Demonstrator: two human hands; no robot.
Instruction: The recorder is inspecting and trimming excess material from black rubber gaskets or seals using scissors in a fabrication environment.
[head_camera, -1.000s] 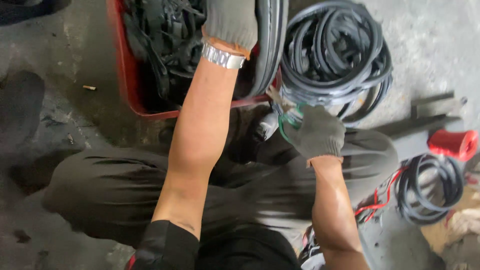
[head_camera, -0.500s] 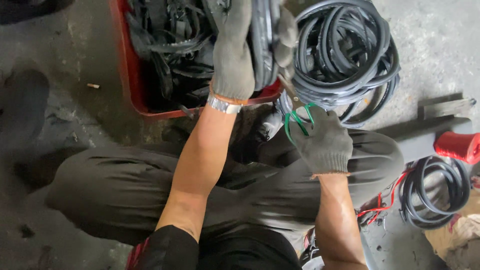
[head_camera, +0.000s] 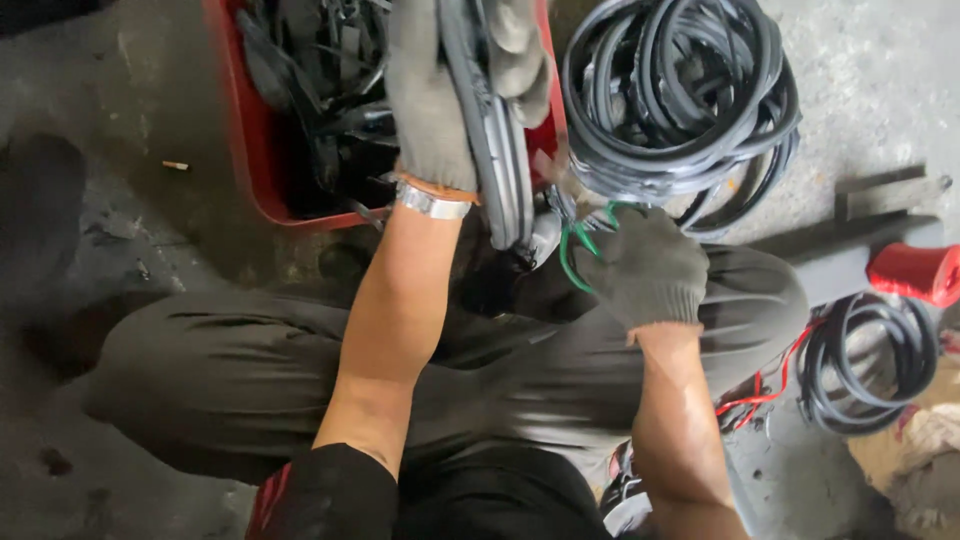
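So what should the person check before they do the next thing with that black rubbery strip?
1. Left hand gripping the black rubber strip: ok.
2. Right hand holding the green-handled tool: ok.
3. Gloves on both hands: ok.
4. Tool's tip touching the strip: cannot tell, it is hidden.
5. Red bin beside the strip: ok.
6. Coil of black cable apart from the hands: ok.

2 grey knit gloves, a metal wristwatch (head_camera: 432, 203) on the left wrist, dark olive trousers (head_camera: 250, 370), black short sleeves.
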